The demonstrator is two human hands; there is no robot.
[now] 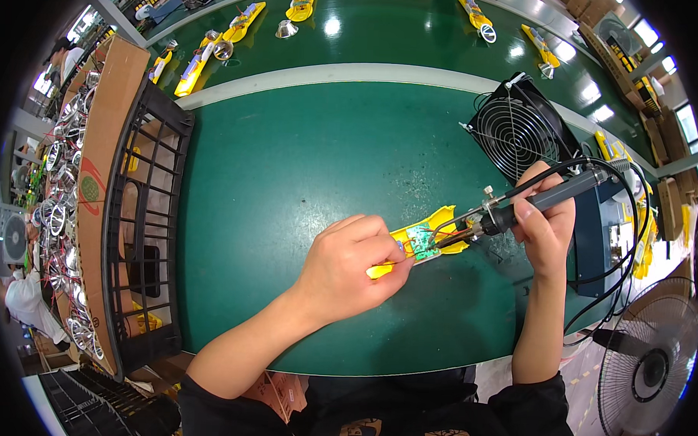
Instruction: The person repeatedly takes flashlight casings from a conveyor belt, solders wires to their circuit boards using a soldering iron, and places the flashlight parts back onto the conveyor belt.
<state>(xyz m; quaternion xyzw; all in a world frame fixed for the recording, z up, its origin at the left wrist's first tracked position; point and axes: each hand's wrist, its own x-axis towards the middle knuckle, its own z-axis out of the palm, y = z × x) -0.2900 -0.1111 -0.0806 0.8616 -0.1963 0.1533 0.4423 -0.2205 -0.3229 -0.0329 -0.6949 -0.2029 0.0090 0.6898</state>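
A yellow plastic flashlight casing (447, 215) lies on the green bench in front of me, a small green circuit board (423, 240) with red wires set in it. Over the casing's left end, my left hand (355, 263) is closed, thumb and forefinger pinching a thin wire (394, 263) by the board's edge. My right hand (545, 217) grips a soldering iron (553, 196) by its grey handle, from the right. A thin metal feed tube runs along the iron, and its tip meets the board or hovers just over it; I cannot tell which.
A black fan (516, 130) stands at the back right, beside a dark blue box (590, 249) and looping black cables. On the left, a black crate (151, 211) adjoins a carton (108, 171) of shiny reflectors. Several yellow casings lie on the far green surface (386, 35). A larger fan (651, 368) is at lower right.
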